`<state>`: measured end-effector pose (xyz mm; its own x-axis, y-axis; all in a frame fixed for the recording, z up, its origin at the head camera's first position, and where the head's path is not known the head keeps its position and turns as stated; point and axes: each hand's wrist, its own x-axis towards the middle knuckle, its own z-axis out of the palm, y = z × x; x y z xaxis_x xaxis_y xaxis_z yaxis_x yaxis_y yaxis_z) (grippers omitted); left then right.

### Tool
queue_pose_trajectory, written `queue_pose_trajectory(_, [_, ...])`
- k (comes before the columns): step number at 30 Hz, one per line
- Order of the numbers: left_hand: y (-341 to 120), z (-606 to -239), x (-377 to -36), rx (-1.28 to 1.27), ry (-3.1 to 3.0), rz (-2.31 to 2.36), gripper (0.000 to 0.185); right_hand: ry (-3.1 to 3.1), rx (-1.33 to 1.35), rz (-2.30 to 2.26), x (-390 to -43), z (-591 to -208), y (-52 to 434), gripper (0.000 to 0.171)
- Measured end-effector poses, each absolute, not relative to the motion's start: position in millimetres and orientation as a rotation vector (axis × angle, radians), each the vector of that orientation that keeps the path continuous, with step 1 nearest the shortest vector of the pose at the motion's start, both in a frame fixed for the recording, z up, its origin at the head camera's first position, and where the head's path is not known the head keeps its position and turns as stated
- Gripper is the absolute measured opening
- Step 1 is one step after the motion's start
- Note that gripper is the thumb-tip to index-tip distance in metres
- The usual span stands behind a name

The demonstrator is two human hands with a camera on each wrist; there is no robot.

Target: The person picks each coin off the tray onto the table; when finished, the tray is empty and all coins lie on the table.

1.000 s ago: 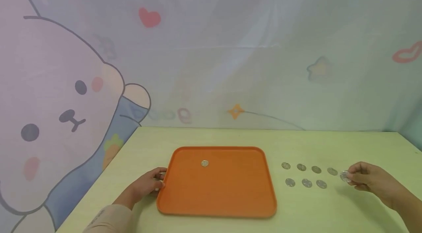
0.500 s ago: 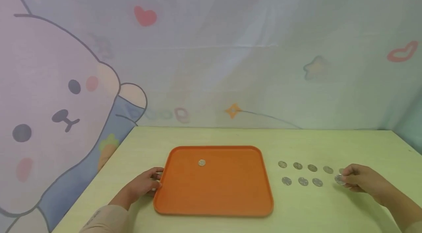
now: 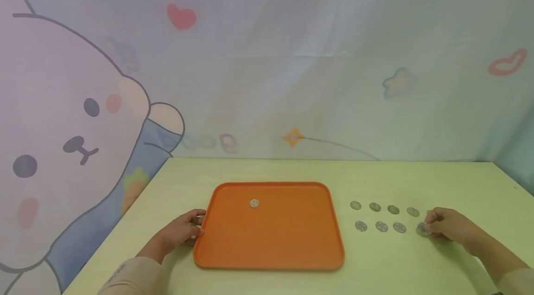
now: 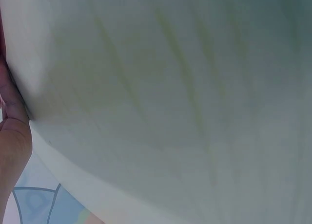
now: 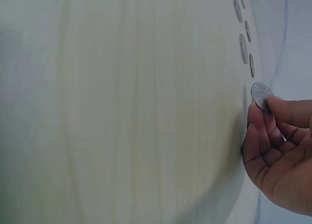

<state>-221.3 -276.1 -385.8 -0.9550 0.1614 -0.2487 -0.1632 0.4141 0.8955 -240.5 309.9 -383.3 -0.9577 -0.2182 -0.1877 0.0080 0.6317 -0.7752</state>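
My right hand (image 3: 452, 226) pinches a silver coin (image 3: 422, 228) between thumb and finger at the right end of the front row of coins (image 3: 381, 226). In the right wrist view the pinched coin (image 5: 261, 96) stands tilted at the fingertips, its face partly covered by the thumb. Behind that row lies a second row of coins (image 3: 375, 207); the hand covers its right end. My left hand (image 3: 179, 232) rests against the left rim of an orange tray (image 3: 271, 239), fingers loosely bent. One coin (image 3: 254, 203) lies in the tray, toward its back left.
Tray and coins lie on a pale yellow-green wood-grain table (image 3: 267, 170). A printed curtain (image 3: 267, 77) with a cartoon bear hangs behind the table's back edge. The coin rows lie to the right of the tray.
My right hand, holding the coin, has moved from the right end of the back row forward and left to the front row's end. The left hand stays at the tray's rim.
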Motion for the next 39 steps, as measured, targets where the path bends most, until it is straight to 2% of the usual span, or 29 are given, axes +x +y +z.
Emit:
queue_pose_trajectory(9, [-276.5,-387.0,-222.0,-0.001,2.387,1.536,0.055,2.679,-0.124,-1.175,-243.8,-384.1,301.3,0.011])
queue_pose_trajectory(21, [-276.2,-386.3,-221.1,0.013,2.392,1.547,0.053,2.817,-0.111,-1.021,-246.4,-387.1,300.2,0.015])
queue_pose_trajectory(39, [-274.7,-386.3,-219.9,-0.02,2.418,1.553,0.05,2.772,-0.126,-1.074,-236.9,-384.2,297.9,0.02])
